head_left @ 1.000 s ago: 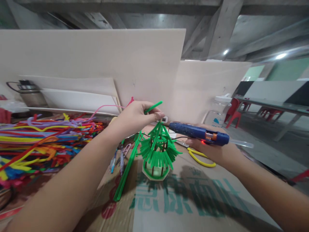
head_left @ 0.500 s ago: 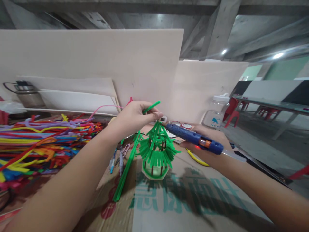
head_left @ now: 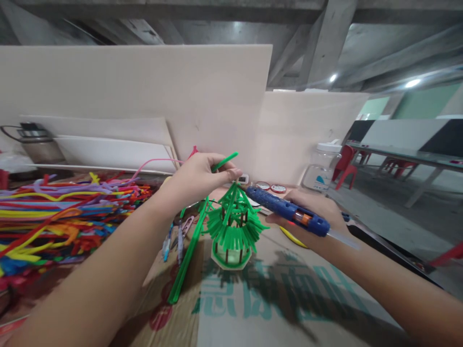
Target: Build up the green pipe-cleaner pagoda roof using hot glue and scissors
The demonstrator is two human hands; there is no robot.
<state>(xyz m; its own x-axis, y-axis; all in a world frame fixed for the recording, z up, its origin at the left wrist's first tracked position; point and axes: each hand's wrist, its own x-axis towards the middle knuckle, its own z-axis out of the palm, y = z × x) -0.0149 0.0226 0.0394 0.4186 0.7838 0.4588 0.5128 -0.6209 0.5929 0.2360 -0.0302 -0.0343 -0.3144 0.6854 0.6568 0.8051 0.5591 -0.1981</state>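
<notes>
A small green pavilion model (head_left: 235, 226) with a fringed two-tier roof and brown posts stands upright on cardboard (head_left: 224, 327). My left hand (head_left: 206, 173) is pinched at the roof's peak, with a short green pipe cleaner (head_left: 224, 162) between its fingers. On the right, my right hand (head_left: 314, 207) is wrapped round a blue glue gun (head_left: 285, 206), whose tip points at the upper roof, close to its right side. A clear glue stick (head_left: 343, 238) sticks out of the gun's back. Long green pipe cleaners (head_left: 188, 262) lie left of the model.
A pile of coloured pipe cleaners (head_left: 72, 212) fills the left. Pens (head_left: 168, 246) lie near the model's left, and a yellow-handled tool (head_left: 292, 237) is under my right hand. A clear bottle (head_left: 321, 166) and a dark bottle (head_left: 36, 142) stand at the back.
The whole view has shifted slightly. Both hands keep nearly the same pose, with the glue gun still beside the roof.
</notes>
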